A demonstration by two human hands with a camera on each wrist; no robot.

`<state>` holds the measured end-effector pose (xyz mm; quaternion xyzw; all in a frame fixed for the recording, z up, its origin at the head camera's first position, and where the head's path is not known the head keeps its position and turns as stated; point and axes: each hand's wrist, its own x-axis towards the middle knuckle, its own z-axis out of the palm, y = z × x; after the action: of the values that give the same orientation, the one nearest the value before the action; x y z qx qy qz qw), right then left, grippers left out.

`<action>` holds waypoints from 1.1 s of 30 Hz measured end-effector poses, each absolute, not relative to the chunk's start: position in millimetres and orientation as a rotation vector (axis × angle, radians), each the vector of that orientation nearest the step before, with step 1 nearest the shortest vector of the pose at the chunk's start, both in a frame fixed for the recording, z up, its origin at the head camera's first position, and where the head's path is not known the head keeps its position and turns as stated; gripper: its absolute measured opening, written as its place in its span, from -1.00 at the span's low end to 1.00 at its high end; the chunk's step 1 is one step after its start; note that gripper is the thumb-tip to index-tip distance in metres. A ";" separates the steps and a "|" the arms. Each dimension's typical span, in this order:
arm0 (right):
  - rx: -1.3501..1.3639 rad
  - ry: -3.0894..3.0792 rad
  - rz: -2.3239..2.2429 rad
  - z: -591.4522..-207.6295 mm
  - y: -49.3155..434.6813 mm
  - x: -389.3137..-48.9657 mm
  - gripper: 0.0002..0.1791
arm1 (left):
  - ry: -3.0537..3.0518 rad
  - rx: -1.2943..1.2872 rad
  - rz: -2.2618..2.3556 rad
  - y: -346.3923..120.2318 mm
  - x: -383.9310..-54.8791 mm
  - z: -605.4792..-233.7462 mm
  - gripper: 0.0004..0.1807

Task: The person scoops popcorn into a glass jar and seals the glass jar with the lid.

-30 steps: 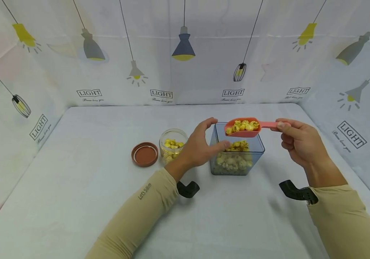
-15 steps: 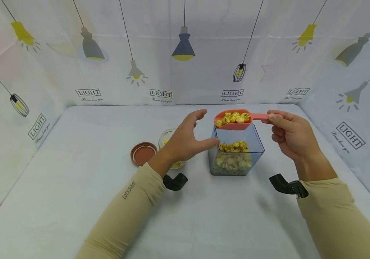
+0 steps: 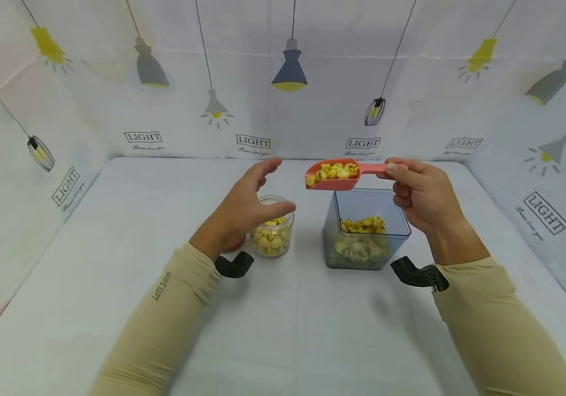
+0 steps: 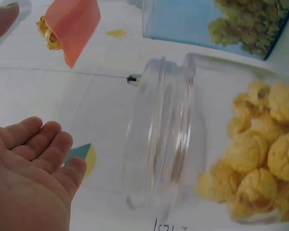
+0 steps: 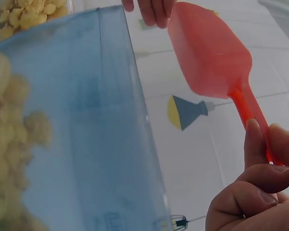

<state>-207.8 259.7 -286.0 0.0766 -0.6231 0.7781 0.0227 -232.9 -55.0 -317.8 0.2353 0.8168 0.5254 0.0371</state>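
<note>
My right hand (image 3: 423, 192) pinches the handle of a coral-pink scoop (image 3: 344, 184), which is heaped with yellow popcorn (image 3: 334, 171). The scoop is held level in the air, its tip reaching left past the rim of a clear bluish square container (image 3: 331, 247) part full of popcorn. Fingers spread and thumb apart, my left hand (image 3: 240, 209) hovers beside an uncapped round glass jar (image 3: 285, 234). Popcorn (image 4: 257, 149) fills the jar's lower part in the left wrist view. That hand holds nothing.
A brown jar lid (image 3: 235, 242) lies on the white tabletop (image 3: 283, 330), mostly hidden behind my left wrist. Around the back and sides stands a white backdrop (image 3: 322, 110) printed with lamps. A black wrist mount (image 3: 233, 265) juts from my left sleeve.
The loaded scoop has moved left and up in my right hand, from over the square container toward the jar. My left hand has drawn away leftward from the container.
</note>
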 end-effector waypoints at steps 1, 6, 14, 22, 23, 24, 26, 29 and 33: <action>0.242 -1.941 2.399 -284.9 256.7 -208.7 -0.87 | 2.503 0.738 1.613 -59.0 -234.5 -318.7 -0.03; 0.216 -2.042 2.321 -279.8 242.8 -212.9 -0.86 | 2.498 0.788 1.617 -73.5 -239.8 -325.5 -0.04; 0.229 -2.200 2.210 -276.3 225.8 -217.7 -0.86 | 2.463 0.739 1.599 -87.0 -244.8 -336.9 -0.08; 0.212 -2.438 1.959 -275.7 210.9 -219.4 -0.61 | 2.430 0.643 1.501 -90.3 -246.9 -354.2 -0.03; 0.211 -2.461 1.928 -275.9 209.2 -219.8 -0.59 | 2.428 0.639 1.490 -90.1 -247.0 -355.9 -0.02; 0.209 -2.487 1.891 -276.2 207.6 -220.1 -0.58 | 2.425 0.640 1.482 -90.0 -247.0 -357.4 -0.02; 0.196 -2.537 1.821 -276.9 204.0 -220.3 -0.56 | 2.435 0.629 1.456 -89.2 -246.9 -359.8 0.00; 0.189 -2.609 1.695 -278.5 198.3 -221.1 -0.57 | 2.452 0.626 1.428 -88.4 -247.2 -362.2 0.00; 0.188 -2.667 1.534 -278.8 190.9 -220.8 -0.63 | 2.460 0.594 1.407 -87.3 -247.8 -364.3 0.00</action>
<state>-220.8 190.9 -278.8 0.0611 -0.8648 0.4975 0.0295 -247.8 -87.3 -364.3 0.2037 0.8431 0.4822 0.1229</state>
